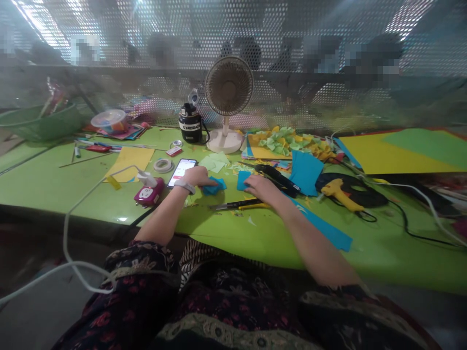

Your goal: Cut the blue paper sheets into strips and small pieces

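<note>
My left hand (197,178), with a pale band on its wrist, has its fingers closed on a small bunch of blue paper pieces (216,186) at the table's middle. A short gap to the right, my right hand (261,188) pinches the near edge of a small blue paper piece (242,180). A utility knife (233,206) lies in front of the hands, beside a yellow-handled tool (255,206) partly under my right wrist. Just left of my left hand rests a lit phone (182,172).
A fan (228,87) and a black jug (190,127) stand behind. Rightward lie a black stapler-like tool (277,179), blue sheets (307,171) and a yellow glue gun (341,194) with cords. A purple power adapter (149,192) and tape roll (163,166) are left.
</note>
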`<state>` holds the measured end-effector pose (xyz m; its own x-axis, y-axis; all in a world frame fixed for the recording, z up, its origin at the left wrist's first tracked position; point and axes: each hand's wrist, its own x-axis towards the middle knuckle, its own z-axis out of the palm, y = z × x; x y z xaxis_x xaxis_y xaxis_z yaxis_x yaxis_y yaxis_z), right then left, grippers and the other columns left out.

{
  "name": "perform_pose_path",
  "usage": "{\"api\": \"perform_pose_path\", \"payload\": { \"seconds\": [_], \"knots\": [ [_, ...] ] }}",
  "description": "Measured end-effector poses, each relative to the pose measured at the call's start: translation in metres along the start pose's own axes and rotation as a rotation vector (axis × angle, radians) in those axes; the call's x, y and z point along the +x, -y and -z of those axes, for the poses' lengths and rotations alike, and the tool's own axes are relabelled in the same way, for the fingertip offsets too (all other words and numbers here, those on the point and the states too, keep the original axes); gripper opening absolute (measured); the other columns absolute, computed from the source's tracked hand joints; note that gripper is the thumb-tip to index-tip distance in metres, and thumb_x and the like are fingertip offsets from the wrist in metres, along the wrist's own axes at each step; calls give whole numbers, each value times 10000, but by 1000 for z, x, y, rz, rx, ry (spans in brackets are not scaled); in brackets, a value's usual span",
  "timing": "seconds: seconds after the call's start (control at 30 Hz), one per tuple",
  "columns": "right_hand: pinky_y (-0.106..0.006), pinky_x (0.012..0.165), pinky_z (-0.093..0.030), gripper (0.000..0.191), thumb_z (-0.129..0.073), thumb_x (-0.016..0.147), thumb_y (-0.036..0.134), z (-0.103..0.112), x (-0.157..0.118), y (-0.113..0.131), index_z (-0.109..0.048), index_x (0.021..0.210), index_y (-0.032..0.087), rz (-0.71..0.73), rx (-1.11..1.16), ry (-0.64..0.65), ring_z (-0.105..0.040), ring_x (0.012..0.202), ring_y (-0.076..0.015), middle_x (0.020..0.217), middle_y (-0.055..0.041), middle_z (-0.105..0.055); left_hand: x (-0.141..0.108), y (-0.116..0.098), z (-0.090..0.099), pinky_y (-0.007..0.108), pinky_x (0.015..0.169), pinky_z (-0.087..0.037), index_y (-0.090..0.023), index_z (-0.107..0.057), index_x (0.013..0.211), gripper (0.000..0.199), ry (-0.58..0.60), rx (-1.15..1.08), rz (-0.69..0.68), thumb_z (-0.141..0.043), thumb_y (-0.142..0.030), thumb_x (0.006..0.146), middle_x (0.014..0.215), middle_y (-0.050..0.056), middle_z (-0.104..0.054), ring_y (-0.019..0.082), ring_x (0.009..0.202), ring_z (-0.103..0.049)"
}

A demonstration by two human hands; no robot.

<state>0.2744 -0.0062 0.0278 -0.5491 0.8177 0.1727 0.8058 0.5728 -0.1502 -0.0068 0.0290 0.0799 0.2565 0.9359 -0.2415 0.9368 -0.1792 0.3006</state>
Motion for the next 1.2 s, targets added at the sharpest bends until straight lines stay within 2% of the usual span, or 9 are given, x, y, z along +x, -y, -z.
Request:
{"api": "perform_pose_path", "payload": {
  "seconds": [0.17, 0.3, 0.43, 0.5, 0.6, 0.73, 0.93, 1.1, 1.2],
  "knots": [
    [-358, 819, -513, 65, -671, 923, 181, -3, 4, 1, -732, 944, 185, -33, -53, -44, -663, 989, -274, 1005, -120, -717, -6, -6, 0, 342, 747, -434, -189, -601, 547, 532, -166, 149, 50, -822, -659, 663, 691, 156, -677, 375, 909, -695],
    [-373, 839, -507, 99, -628, 955, 199, 2, -1, 0, -727, 954, 192, -31, -37, -242, -649, 964, -273, 989, -117, -720, -9, -18, -3, 358, 773, -481, -173, -696, 754, 519, -385, -57, 46, -715, -690, 796, 830, 169, -743, 352, 920, -711],
    [-419, 880, -505, 183, -562, 1001, 253, 10, -9, 11, -731, 1022, 186, 15, -21, -445, -639, 985, -294, 1018, -135, -726, -10, -36, -17, 320, 741, -545, -159, -689, 755, 561, -90, -779, -61, -629, -702, 880, 766, 127, -753, 252, 776, -735],
    [-435, 887, -505, 220, -532, 1017, 267, 12, -10, 21, -734, 1044, 186, 79, -10, -469, -639, 985, -295, 1018, -139, -728, -9, -44, -27, 316, 743, -572, -140, -705, 815, 552, 80, -1120, -28, -653, -685, 880, 787, 126, -762, 229, 758, -744],
    [-445, 900, -510, 265, -491, 1034, 271, 12, -10, 37, -743, 1046, 190, 201, 8, -416, -643, 980, -281, 1018, -134, -733, -7, -51, -40, 271, 702, -575, -123, -697, 818, 419, 150, -1412, -16, -786, -531, 847, 729, 78, -741, 161, 667, -714],
    [-488, 990, -501, 277, -508, 1025, 335, 18, -12, 47, -744, 1128, 233, 251, 79, -337, -645, 1060, -288, 1131, -115, -738, -3, -49, -47, 197, 570, -510, -115, -660, 731, 269, 170, -1572, -71, -892, -247, 765, 642, 9, -687, 76, 520, -607],
    [-569, 1107, -438, 438, -542, 912, 170, 31, -17, 36, -690, 1314, 264, 120, 120, -381, -558, 1291, -341, 1430, -109, -622, 1, -48, -48, 261, 649, -569, -92, -713, 830, 108, 224, -1691, -65, -812, -134, 832, 745, 55, -729, 114, 593, -659],
    [-558, 1110, -445, 177, -604, 945, 270, 20, -14, 38, -771, 1004, 283, 204, 187, -408, -537, 1337, -322, 1438, -77, -614, 1, -50, -51, 241, 663, -557, -102, -705, 816, 100, 219, -1710, -100, -792, -136, 852, 752, 45, -728, 110, 626, -672],
    [-536, 1094, -463, 191, -599, 983, 361, 14, -14, 46, -753, 916, 271, 180, 284, -479, -575, 1291, -302, 1380, -87, -648, 0, -51, -52, 204, 655, -535, -106, -712, 841, 121, 192, -1724, -151, -824, -146, 824, 758, 23, -725, 85, 629, -659]
  ]
}}
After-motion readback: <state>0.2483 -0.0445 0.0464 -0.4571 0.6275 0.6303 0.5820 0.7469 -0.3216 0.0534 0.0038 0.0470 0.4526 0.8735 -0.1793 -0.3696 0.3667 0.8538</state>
